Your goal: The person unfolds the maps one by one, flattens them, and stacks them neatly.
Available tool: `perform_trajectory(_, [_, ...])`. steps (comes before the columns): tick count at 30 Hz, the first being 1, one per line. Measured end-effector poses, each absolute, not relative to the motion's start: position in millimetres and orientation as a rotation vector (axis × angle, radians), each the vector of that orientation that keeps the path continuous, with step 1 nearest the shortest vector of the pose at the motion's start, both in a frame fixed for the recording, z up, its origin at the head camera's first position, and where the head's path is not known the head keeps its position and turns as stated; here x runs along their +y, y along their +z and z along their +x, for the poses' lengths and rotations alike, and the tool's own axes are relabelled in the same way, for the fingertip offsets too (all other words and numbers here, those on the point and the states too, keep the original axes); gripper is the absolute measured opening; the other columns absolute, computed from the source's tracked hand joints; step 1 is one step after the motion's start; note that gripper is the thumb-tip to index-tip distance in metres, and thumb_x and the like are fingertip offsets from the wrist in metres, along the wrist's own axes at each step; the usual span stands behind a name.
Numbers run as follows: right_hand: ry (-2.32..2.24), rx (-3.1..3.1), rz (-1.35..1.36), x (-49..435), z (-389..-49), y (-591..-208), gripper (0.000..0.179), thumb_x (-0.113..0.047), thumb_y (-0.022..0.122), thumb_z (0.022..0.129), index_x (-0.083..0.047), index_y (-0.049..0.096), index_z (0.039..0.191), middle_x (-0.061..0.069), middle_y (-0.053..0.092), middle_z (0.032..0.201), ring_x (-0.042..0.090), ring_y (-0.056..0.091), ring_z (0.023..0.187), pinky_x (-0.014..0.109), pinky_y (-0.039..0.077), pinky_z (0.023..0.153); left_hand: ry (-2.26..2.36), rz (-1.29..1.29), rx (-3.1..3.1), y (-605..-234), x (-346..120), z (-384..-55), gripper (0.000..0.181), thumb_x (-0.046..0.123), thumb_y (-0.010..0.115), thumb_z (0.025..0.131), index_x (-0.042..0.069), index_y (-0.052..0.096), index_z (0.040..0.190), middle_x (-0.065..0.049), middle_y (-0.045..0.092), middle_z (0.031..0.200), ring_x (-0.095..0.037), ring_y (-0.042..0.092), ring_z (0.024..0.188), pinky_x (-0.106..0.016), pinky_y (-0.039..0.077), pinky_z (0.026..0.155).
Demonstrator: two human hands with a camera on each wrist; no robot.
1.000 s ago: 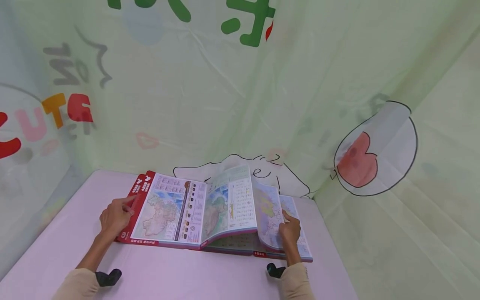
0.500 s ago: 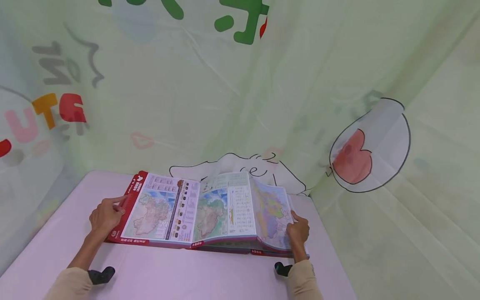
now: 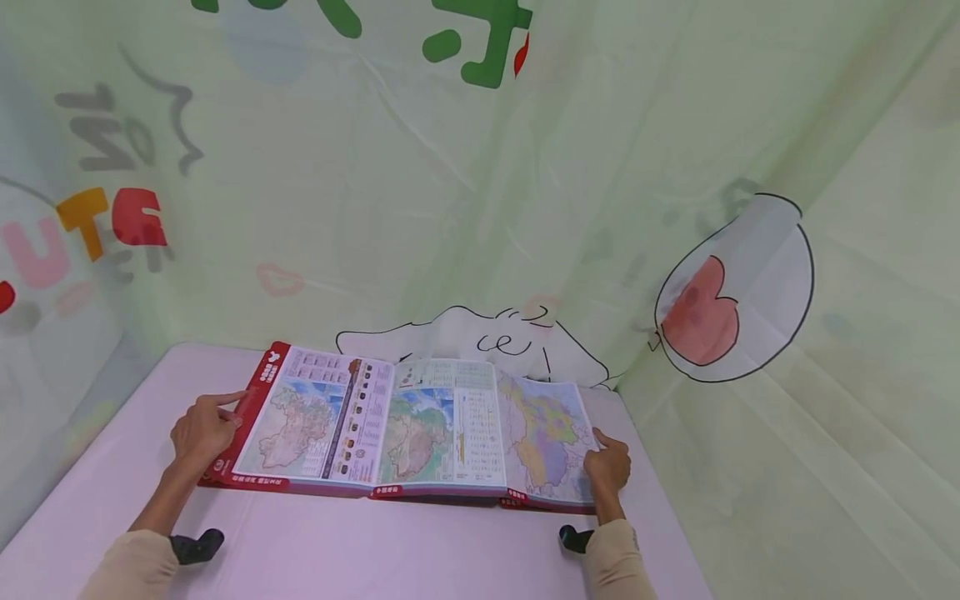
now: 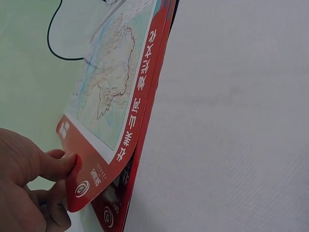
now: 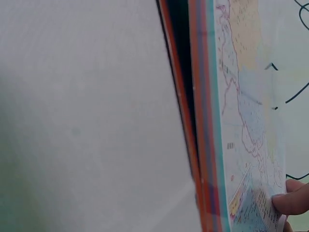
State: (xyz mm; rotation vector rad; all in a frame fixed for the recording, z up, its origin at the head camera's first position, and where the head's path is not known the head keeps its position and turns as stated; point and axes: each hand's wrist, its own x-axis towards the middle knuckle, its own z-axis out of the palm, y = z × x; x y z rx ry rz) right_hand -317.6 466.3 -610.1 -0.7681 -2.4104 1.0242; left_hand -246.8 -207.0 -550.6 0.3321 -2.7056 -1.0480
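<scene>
A wide fold-out map (image 3: pixel 442 442) lies spread across the table in three visible panels, printed with coloured maps and text. My left hand (image 3: pixel 204 429) pinches the red border at its left side; in the left wrist view the thumb (image 4: pixel 60 166) lies on top of the lifted red corner (image 4: pixel 91 181), with fingers beneath. A second red layer (image 4: pixel 110 210) shows under that corner. At the right side my right hand (image 3: pixel 609 463) pinches the edge of the right panel (image 3: pixel 543 437). Its thumb (image 5: pixel 291 200) presses on the printed face in the right wrist view.
The map rests on a pale table (image 3: pixel 360 550). Right behind it hangs a light green printed curtain (image 3: pixel 420 225), which also closes in both sides. Dark straps with black pieces (image 3: pixel 197 547) sit at both wrists. A dark gap (image 5: pixel 186 63) shows between the map's layers.
My right hand has moved right and drawn the right panel outward. The raised middle panel has come down flatter. My left hand keeps its grip on the red border; the upper layer now covers the lower.
</scene>
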Motion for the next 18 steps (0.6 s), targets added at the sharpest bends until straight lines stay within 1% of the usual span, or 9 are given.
perform_trajectory(2, [1.029, -2.397, -0.773, 460, -311, -599, 0.057, -0.003, 0.059, 0.080, -0.017, 0.079, 0.131, 0.029, 0.076, 0.128, 0.046, 0.070, 0.092, 0.052, 0.049, 0.069, -1.048, 0.327, -2.700, -552, -208, -247, 0.055, 0.007, 0.072, 0.096, -0.010, 0.058, 0.147, -0.039, 0.075, 0.107, -0.047, 0.073, 0.085, -0.039, 0.048, 0.065])
perform_trajectory(4, [1.047, -2.388, -0.764, 452, -302, -587, 0.056, -0.001, 0.057, 0.081, -0.012, 0.078, 0.132, 0.033, 0.073, 0.129, 0.053, 0.070, 0.098, 0.056, 0.051, 0.073, -1.046, 0.326, -2.695, -554, -208, -248, 0.055, 0.007, 0.073, 0.096, -0.010, 0.058, 0.146, -0.040, 0.074, 0.108, -0.047, 0.073, 0.084, -0.040, 0.049, 0.065])
perform_trajectory(6, [1.060, -2.380, -0.762, 442, -292, -573, 0.056, 0.002, 0.053, 0.083, -0.006, 0.075, 0.134, 0.035, 0.069, 0.134, 0.056, 0.068, 0.104, 0.056, 0.050, 0.077, -1.045, 0.324, -2.694, -555, -209, -248, 0.054, 0.008, 0.073, 0.097, -0.010, 0.059, 0.146, -0.040, 0.074, 0.111, -0.048, 0.074, 0.086, -0.040, 0.050, 0.066])
perform_trajectory(8, [1.059, -2.383, -0.777, 438, -288, -566, 0.055, 0.003, 0.052, 0.085, -0.003, 0.073, 0.135, 0.035, 0.068, 0.136, 0.053, 0.067, 0.102, 0.051, 0.050, 0.076, -1.048, 0.326, -2.694, -556, -209, -249, 0.054, 0.008, 0.073, 0.097, -0.011, 0.059, 0.145, -0.041, 0.074, 0.112, -0.050, 0.074, 0.088, -0.042, 0.051, 0.067])
perform_trajectory(11, [1.072, -2.387, -0.790, 436, -285, -564, 0.054, 0.005, 0.051, 0.087, 0.000, 0.071, 0.137, 0.036, 0.066, 0.139, 0.047, 0.064, 0.096, 0.042, 0.044, 0.072, -1.048, 0.336, -2.696, -557, -208, -249, 0.053, 0.008, 0.072, 0.097, -0.011, 0.059, 0.145, -0.041, 0.073, 0.115, -0.050, 0.074, 0.090, -0.044, 0.051, 0.069])
perform_trajectory(13, [1.089, -2.388, -0.788, 436, -285, -564, 0.054, 0.006, 0.051, 0.087, 0.002, 0.070, 0.137, 0.037, 0.065, 0.139, 0.044, 0.062, 0.094, 0.038, 0.041, 0.071, -1.048, 0.342, -2.698, -558, -208, -249, 0.052, 0.007, 0.072, 0.098, -0.012, 0.059, 0.145, -0.041, 0.073, 0.114, -0.050, 0.074, 0.090, -0.045, 0.051, 0.071])
perform_trajectory(14, [1.092, -2.386, -0.785, 437, -285, -564, 0.053, 0.006, 0.051, 0.087, 0.003, 0.071, 0.136, 0.037, 0.065, 0.139, 0.044, 0.061, 0.094, 0.038, 0.041, 0.071, -1.044, 0.346, -2.698, -559, -208, -249, 0.052, 0.007, 0.072, 0.097, -0.012, 0.059, 0.144, -0.041, 0.073, 0.114, -0.050, 0.073, 0.090, -0.045, 0.051, 0.071])
perform_trajectory(18, [1.101, -2.379, -0.777, 436, -285, -563, 0.053, 0.005, 0.050, 0.086, 0.004, 0.072, 0.134, 0.037, 0.065, 0.139, 0.046, 0.062, 0.098, 0.041, 0.043, 0.075, -1.032, 0.369, -2.703, -561, -208, -252, 0.051, 0.007, 0.071, 0.097, -0.012, 0.060, 0.143, -0.041, 0.073, 0.114, -0.050, 0.073, 0.090, -0.047, 0.050, 0.073])
